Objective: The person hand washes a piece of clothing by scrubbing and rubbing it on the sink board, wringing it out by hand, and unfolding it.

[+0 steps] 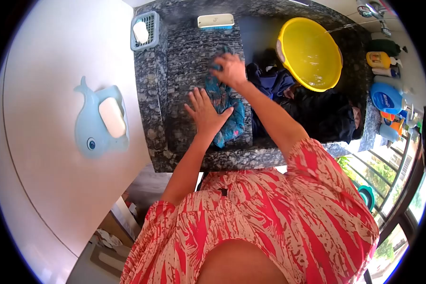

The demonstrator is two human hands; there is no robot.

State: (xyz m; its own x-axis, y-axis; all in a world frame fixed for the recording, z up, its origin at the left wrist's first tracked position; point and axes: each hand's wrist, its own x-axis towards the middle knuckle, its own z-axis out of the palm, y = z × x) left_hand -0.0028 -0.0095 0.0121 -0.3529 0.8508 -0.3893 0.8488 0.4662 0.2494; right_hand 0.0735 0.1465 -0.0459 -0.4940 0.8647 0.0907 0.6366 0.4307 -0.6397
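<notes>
A wet blue patterned cloth (232,122) lies bunched lengthwise on the ridged dark stone washing slab (185,57). My left hand (206,112) rests flat on the slab with its fingers spread, its thumb side against the cloth's left edge. Farther up, the fingers of my right hand (231,70) are curled over the cloth's upper part, slightly blurred. A bit of the cloth shows beyond those fingers. Past the slab's top end lies a scrubbing brush (216,20) with a pale back and blue bristles.
To the right, a yellow basin (312,57) holds water beside dark wet clothes (317,116) in the sink. A tap (381,21) and several bottles (386,97) line the far right. Soap sits in a grey basket (153,40) and a blue whale-shaped holder (87,125) at left.
</notes>
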